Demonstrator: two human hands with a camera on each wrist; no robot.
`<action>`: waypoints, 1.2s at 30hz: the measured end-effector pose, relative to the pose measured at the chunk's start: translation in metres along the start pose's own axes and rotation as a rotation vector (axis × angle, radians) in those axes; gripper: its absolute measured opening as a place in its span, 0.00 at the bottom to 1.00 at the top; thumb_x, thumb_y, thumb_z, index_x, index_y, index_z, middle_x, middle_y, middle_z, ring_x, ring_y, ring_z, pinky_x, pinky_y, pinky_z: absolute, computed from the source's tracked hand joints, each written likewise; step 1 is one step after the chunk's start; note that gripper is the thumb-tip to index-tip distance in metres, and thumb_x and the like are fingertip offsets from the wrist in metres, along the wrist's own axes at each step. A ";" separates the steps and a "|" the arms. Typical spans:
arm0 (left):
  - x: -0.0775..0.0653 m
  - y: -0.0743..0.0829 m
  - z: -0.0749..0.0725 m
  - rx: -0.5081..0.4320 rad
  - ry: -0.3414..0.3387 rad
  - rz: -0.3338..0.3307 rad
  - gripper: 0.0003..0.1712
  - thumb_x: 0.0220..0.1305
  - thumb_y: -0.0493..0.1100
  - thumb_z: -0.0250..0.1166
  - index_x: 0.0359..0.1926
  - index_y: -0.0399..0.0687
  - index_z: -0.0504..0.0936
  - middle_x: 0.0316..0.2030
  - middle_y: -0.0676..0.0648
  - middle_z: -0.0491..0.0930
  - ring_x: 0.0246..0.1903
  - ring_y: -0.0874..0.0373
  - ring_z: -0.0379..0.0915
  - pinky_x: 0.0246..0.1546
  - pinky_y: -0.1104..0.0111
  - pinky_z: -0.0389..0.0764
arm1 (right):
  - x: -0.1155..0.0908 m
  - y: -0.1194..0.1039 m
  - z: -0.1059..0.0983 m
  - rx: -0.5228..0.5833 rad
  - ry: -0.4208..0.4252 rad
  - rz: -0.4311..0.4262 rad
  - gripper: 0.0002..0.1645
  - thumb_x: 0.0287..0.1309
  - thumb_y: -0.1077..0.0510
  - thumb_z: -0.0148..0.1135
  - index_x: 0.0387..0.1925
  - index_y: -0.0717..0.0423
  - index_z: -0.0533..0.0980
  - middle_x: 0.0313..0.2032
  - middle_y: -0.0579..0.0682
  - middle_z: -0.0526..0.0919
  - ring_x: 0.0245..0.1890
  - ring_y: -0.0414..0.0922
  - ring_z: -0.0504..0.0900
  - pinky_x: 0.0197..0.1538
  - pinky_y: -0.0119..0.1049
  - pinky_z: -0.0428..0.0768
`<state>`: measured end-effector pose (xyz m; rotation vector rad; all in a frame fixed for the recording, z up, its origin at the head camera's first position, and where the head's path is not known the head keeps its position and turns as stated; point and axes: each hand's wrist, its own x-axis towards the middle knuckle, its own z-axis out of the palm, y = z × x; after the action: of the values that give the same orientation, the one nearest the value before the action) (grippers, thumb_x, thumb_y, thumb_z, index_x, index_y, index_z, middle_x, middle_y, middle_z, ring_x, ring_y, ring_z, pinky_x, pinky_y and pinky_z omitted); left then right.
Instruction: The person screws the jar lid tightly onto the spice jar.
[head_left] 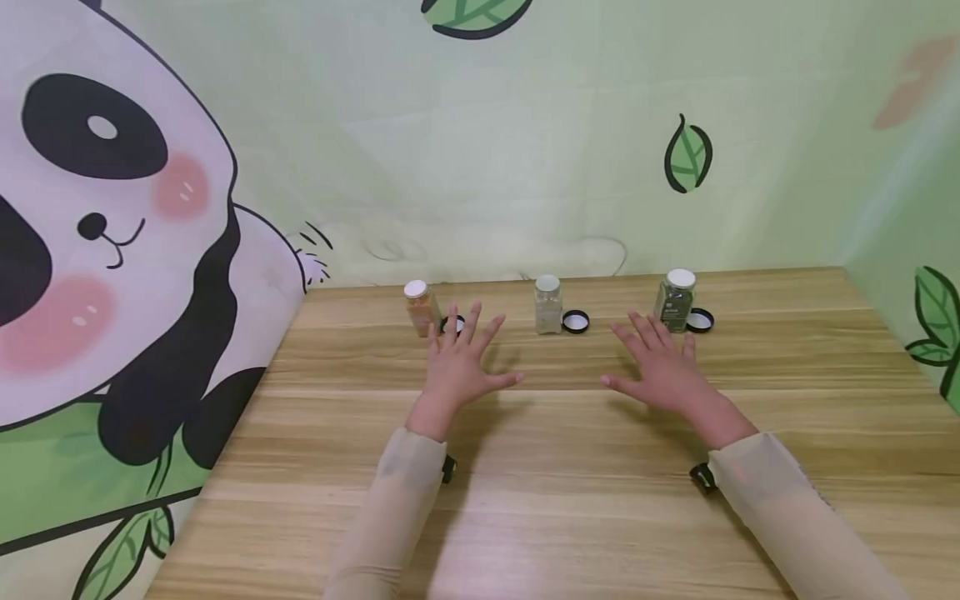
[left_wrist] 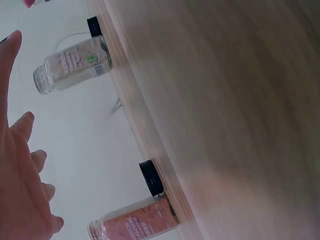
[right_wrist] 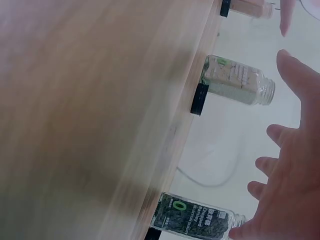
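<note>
Both hands hover over the wooden table with fingers spread, holding nothing. My left hand [head_left: 459, 371] is nearest a glass spice jar with orange-red contents [head_left: 423, 312]; a black-rimmed lid [left_wrist: 151, 178] lies beside that jar, partly behind the fingers in the head view. Close to my right hand [head_left: 663, 371] stands a jar of dark green flakes [right_wrist: 192, 216], labelled chopped parsley, with its own lid [head_left: 700, 320] at its right. Between the hands, farther back, is a jar with pale contents [head_left: 548, 307] and a lid [head_left: 576, 322]. All three jars stand upright and uncapped.
Behind the jars rises a pale green wall covering [head_left: 480, 167] with a panda and leaves printed on it. The wooden table [head_left: 540, 500] meets it along the back edge. A small black device [head_left: 703, 478] sits at the right wrist, another [head_left: 449, 468] at the left.
</note>
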<state>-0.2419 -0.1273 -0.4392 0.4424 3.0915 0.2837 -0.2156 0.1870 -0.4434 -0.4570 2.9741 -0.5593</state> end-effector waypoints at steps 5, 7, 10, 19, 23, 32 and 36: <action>0.002 0.005 0.002 0.020 -0.012 0.013 0.56 0.57 0.78 0.64 0.81 0.74 0.51 0.84 0.51 0.37 0.83 0.40 0.25 0.80 0.36 0.37 | -0.003 0.003 -0.003 -0.006 0.009 0.000 0.54 0.67 0.32 0.60 0.81 0.51 0.50 0.82 0.64 0.41 0.81 0.70 0.41 0.69 0.85 0.40; 0.002 0.008 0.002 0.023 -0.013 0.017 0.56 0.57 0.78 0.65 0.81 0.74 0.51 0.84 0.50 0.38 0.83 0.41 0.25 0.80 0.37 0.37 | -0.004 0.005 -0.003 -0.012 0.012 0.003 0.54 0.67 0.33 0.60 0.81 0.51 0.49 0.82 0.64 0.42 0.80 0.70 0.41 0.69 0.85 0.41; 0.002 0.011 0.003 0.020 -0.015 0.024 0.56 0.57 0.77 0.65 0.81 0.73 0.51 0.84 0.50 0.38 0.83 0.41 0.25 0.80 0.38 0.36 | -0.006 0.008 -0.004 -0.011 0.013 0.011 0.54 0.67 0.34 0.60 0.82 0.50 0.48 0.82 0.65 0.42 0.80 0.70 0.41 0.69 0.85 0.42; 0.002 0.029 0.004 -0.004 -0.040 0.069 0.56 0.58 0.77 0.64 0.81 0.73 0.51 0.84 0.50 0.42 0.84 0.43 0.31 0.82 0.41 0.43 | -0.016 0.025 -0.006 -0.009 0.024 0.034 0.54 0.66 0.33 0.61 0.81 0.51 0.49 0.80 0.68 0.46 0.79 0.72 0.43 0.68 0.84 0.46; 0.003 0.036 0.004 -0.028 -0.054 0.077 0.56 0.58 0.77 0.64 0.81 0.72 0.51 0.84 0.50 0.45 0.83 0.43 0.34 0.81 0.40 0.47 | -0.020 0.030 -0.007 -0.001 0.035 0.044 0.54 0.66 0.32 0.61 0.80 0.54 0.52 0.79 0.70 0.48 0.78 0.73 0.45 0.68 0.84 0.49; 0.005 0.050 0.007 -0.043 -0.070 0.097 0.58 0.58 0.78 0.64 0.82 0.71 0.48 0.83 0.46 0.50 0.81 0.38 0.47 0.78 0.41 0.57 | -0.024 0.039 -0.010 -0.005 0.040 0.059 0.53 0.66 0.32 0.60 0.78 0.58 0.55 0.78 0.72 0.51 0.76 0.75 0.48 0.67 0.84 0.51; 0.006 0.055 0.008 -0.068 -0.057 0.107 0.57 0.58 0.76 0.65 0.81 0.67 0.51 0.80 0.43 0.57 0.77 0.36 0.58 0.76 0.40 0.62 | -0.028 0.043 -0.012 -0.010 0.044 0.056 0.53 0.66 0.32 0.60 0.77 0.61 0.56 0.77 0.71 0.54 0.76 0.74 0.50 0.66 0.84 0.53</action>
<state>-0.2321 -0.0723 -0.4371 0.6035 2.9970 0.3691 -0.2029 0.2381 -0.4473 -0.3654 3.0217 -0.5567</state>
